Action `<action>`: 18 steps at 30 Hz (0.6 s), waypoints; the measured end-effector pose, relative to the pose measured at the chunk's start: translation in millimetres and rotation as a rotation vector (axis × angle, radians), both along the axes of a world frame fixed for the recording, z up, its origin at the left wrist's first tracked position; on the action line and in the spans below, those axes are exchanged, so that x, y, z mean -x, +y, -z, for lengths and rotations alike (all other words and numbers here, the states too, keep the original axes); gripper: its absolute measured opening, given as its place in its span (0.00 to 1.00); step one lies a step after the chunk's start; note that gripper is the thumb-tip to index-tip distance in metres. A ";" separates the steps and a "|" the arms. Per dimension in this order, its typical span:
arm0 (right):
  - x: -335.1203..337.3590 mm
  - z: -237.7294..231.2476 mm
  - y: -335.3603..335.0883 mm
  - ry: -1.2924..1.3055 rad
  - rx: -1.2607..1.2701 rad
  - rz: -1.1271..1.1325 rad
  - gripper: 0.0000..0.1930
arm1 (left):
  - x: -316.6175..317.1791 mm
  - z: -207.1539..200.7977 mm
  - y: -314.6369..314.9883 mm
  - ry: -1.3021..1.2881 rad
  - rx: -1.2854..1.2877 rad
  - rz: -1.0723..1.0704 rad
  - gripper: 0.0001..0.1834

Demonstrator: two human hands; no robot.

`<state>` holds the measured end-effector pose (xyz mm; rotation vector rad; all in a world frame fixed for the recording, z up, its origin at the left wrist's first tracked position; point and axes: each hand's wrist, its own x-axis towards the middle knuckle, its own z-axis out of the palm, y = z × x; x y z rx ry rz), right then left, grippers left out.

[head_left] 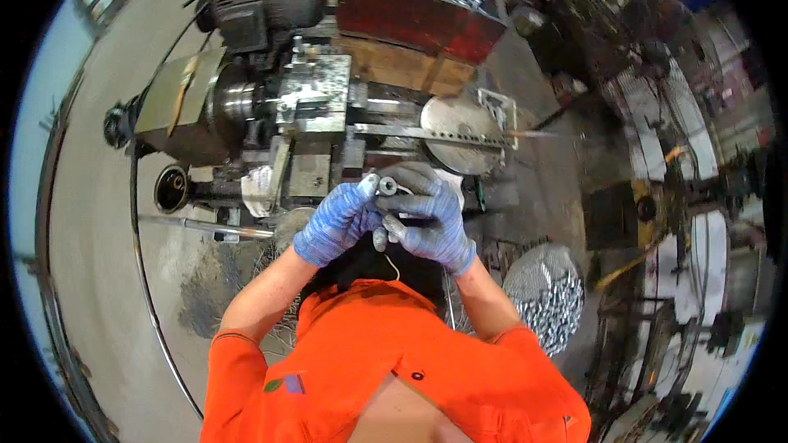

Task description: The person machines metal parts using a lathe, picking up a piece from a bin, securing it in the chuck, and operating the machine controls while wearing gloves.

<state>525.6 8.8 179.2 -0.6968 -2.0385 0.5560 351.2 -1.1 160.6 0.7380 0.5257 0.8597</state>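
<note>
My left hand point(338, 223), in a blue knit glove with worn grey fingertips, is closed on a small round metal part with a hole point(387, 186), like a bushing. It is held up in front of my body, its open end toward me. My right hand point(432, 217), gloved alike, curls around the same part from the other side, fingers bent, thumb below. Much of the part is hidden by the fingers. A loose pale thread hangs beneath the gloves. Just beyond my hands stands a lathe-like machine point(312, 102).
A dark motor point(267, 4) sits at the machine's far left. Behind it, a red bin point(410, 20) holds many shiny metal pieces. A round metal plate point(461, 133) lies right of the carriage. At lower right is a basket of small parts point(552, 299). A black cable point(139, 238) runs along the left.
</note>
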 end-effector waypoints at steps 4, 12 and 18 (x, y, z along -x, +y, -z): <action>25.3 -12.5 -1.8 -0.093 -0.056 0.042 0.12 | 16.4 4.4 1.6 0.126 -0.096 -0.274 0.22; 51.1 -26.1 17.7 -0.406 -0.183 -0.075 0.14 | 52.5 -8.6 10.7 0.714 -0.377 -0.405 0.20; 91.3 -36.2 36.2 -0.429 -0.186 -0.182 0.12 | 70.6 10.5 17.0 0.677 -0.425 -0.671 0.22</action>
